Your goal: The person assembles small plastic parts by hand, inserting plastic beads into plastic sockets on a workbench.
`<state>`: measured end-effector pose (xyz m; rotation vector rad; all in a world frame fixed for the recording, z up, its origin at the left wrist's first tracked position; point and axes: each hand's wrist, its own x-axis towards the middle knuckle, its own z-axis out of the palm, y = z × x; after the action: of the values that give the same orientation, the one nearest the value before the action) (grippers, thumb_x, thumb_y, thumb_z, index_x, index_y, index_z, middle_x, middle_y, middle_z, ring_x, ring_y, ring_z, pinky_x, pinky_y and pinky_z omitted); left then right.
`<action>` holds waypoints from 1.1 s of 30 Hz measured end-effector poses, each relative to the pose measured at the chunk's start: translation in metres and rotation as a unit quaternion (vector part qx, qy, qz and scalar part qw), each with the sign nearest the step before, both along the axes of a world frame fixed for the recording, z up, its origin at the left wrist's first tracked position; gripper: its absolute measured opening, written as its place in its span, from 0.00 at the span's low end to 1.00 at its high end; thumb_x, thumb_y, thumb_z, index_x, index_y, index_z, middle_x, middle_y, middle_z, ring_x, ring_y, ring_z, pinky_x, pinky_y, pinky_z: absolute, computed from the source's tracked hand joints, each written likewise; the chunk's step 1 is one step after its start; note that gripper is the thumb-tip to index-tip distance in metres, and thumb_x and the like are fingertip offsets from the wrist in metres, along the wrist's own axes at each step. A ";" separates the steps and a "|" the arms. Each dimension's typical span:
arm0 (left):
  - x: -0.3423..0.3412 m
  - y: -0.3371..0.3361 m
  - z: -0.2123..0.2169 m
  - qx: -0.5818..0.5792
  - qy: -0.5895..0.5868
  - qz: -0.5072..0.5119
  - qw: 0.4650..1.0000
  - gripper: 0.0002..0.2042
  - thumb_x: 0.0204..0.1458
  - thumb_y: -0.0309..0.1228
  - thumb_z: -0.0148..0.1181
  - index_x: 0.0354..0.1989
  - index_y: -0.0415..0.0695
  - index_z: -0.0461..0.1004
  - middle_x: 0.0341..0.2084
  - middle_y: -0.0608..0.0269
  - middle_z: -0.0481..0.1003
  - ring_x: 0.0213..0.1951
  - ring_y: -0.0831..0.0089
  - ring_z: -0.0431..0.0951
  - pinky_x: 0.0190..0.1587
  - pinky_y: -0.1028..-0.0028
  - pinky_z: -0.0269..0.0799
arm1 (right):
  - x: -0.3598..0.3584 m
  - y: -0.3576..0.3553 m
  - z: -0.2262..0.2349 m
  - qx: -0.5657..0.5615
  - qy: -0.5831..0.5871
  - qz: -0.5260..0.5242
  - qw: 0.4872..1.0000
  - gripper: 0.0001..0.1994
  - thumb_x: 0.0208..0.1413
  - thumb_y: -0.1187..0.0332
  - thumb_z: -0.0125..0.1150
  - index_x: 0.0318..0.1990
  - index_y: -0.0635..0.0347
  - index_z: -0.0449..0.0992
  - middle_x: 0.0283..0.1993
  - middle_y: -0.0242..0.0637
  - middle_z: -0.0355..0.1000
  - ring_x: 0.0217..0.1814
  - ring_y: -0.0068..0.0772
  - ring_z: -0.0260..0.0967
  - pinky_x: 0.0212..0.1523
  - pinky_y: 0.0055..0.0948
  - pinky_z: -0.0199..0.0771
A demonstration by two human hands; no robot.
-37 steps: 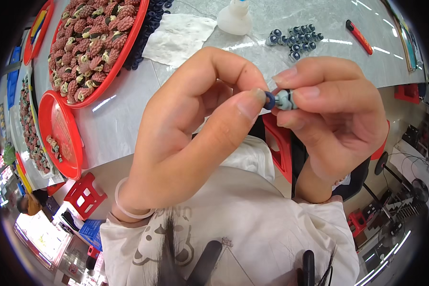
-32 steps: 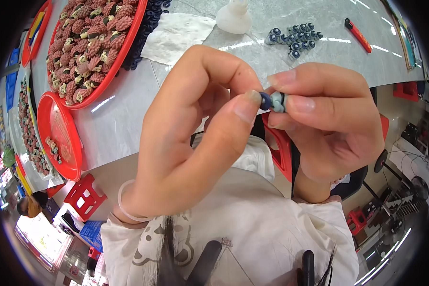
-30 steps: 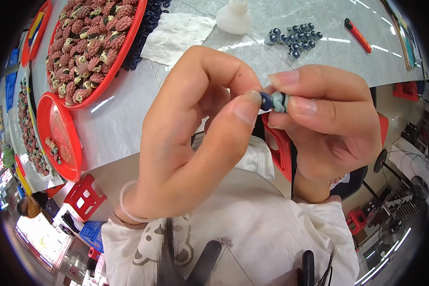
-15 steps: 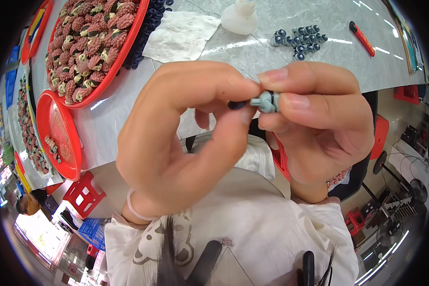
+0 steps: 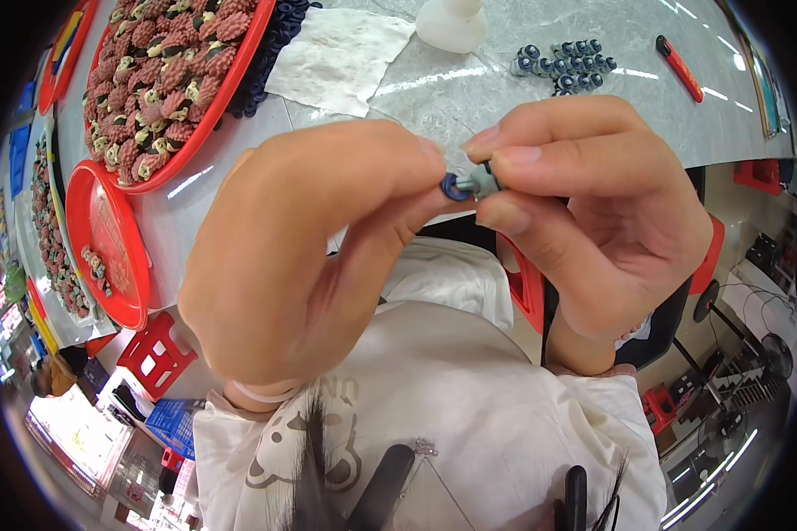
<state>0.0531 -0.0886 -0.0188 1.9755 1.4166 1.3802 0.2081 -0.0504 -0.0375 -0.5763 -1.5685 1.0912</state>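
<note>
Above the table's near edge, my two hands meet fingertip to fingertip. My right hand is closed in a pinch on a small grey-green plastic figure part with a dark band. A thin peg on that part points toward my left hand. Thumb and forefinger of the left are closed on a dark blue ring, which sits at the tip of the peg. Whether the peg has entered the ring I cannot tell. Farther back stand several grey-blue pieces with dark rings, grouped on the grey table.
At the left a red tray is heaped with pink figure parts, with dark blue rings beside it. A second red tray holds a few small figures. A white cloth, a squat white bottle and a red pen-shaped tool lie farther back.
My hands have moved slightly apart. The left has turned and shifted left, bringing the dark blue ring's face into view at the peg. My right thumb has moved lower on the figure part.
</note>
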 end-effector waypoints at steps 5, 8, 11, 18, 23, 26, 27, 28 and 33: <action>-0.001 0.000 -0.001 0.025 0.071 -0.024 0.997 0.10 0.34 0.13 0.59 0.28 0.32 0.68 0.24 0.49 0.72 0.27 0.65 0.74 0.29 0.76 0.69 | 0.002 0.003 0.003 -0.108 0.007 0.039 0.993 0.10 0.36 0.82 0.60 0.30 0.70 0.69 0.30 0.49 0.67 0.26 0.26 0.66 0.24 0.15 0.65; 0.004 -0.006 0.006 0.070 0.093 0.008 0.993 0.10 0.36 0.15 0.59 0.29 0.33 0.68 0.23 0.48 0.73 0.25 0.65 0.73 0.26 0.77 0.67 | 0.003 -0.002 0.017 -0.200 0.019 0.058 0.978 0.09 0.37 0.81 0.60 0.30 0.70 0.69 0.30 0.47 0.67 0.25 0.25 0.65 0.24 0.15 0.63; 0.007 -0.007 0.003 0.073 0.090 0.048 0.992 0.09 0.37 0.17 0.59 0.28 0.34 0.68 0.22 0.47 0.73 0.23 0.66 0.73 0.23 0.79 0.63 | 0.005 -0.004 0.014 -0.186 0.004 0.056 0.981 0.09 0.37 0.81 0.60 0.30 0.70 0.69 0.29 0.46 0.67 0.26 0.25 0.64 0.25 0.15 0.63; 0.000 -0.003 0.002 0.098 0.188 0.005 0.977 0.10 0.35 0.16 0.60 0.28 0.35 0.69 0.22 0.50 0.74 0.22 0.69 0.73 0.20 0.78 0.55 | 0.008 -0.002 0.025 -0.139 -0.061 0.047 0.987 0.10 0.36 0.83 0.60 0.30 0.70 0.69 0.29 0.45 0.67 0.26 0.25 0.63 0.28 0.18 0.63; -0.001 -0.003 0.004 0.088 0.175 0.028 0.980 0.11 0.33 0.14 0.60 0.28 0.34 0.69 0.22 0.52 0.74 0.23 0.68 0.73 0.23 0.78 0.58 | 0.000 -0.006 0.045 -0.110 -0.179 -0.009 0.978 0.10 0.34 0.84 0.60 0.29 0.71 0.70 0.28 0.46 0.68 0.28 0.26 0.64 0.28 0.17 0.62; -0.005 0.000 -0.006 0.008 0.094 -0.063 0.994 0.12 0.33 0.13 0.59 0.30 0.34 0.70 0.24 0.54 0.74 0.26 0.72 0.73 0.26 0.80 0.62 | 0.003 -0.004 0.025 -0.030 -0.179 0.002 0.983 0.11 0.35 0.85 0.59 0.31 0.71 0.70 0.30 0.47 0.68 0.28 0.25 0.64 0.28 0.17 0.62; -0.004 -0.006 -0.005 -0.066 0.009 -0.043 0.997 0.13 0.34 0.12 0.58 0.31 0.33 0.69 0.26 0.55 0.73 0.27 0.74 0.73 0.28 0.81 0.63 | 0.002 -0.004 0.025 -0.030 -0.177 0.004 0.984 0.11 0.35 0.85 0.59 0.31 0.71 0.70 0.30 0.47 0.68 0.28 0.25 0.64 0.28 0.17 0.62; -0.003 -0.010 -0.006 -0.139 -0.076 -0.021 0.987 0.14 0.34 0.11 0.57 0.33 0.33 0.69 0.29 0.56 0.72 0.28 0.76 0.72 0.29 0.82 0.64 | 0.001 -0.005 0.024 -0.022 -0.172 0.010 0.985 0.11 0.36 0.86 0.58 0.32 0.71 0.69 0.31 0.47 0.68 0.28 0.25 0.64 0.27 0.16 0.62; 0.007 -0.012 -0.008 -0.237 -0.334 -0.039 0.911 0.09 0.45 0.21 0.53 0.36 0.33 0.67 0.31 0.59 0.70 0.26 0.80 0.69 0.30 0.83 0.64 | -0.001 -0.010 0.018 -0.021 -0.160 0.021 0.987 0.11 0.40 0.86 0.56 0.34 0.70 0.68 0.34 0.47 0.66 0.27 0.24 0.63 0.26 0.16 0.62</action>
<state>0.0601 -0.1004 -0.0268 1.0854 1.1708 1.3271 0.2074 -0.0606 -0.0196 -0.7793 -1.8437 1.1042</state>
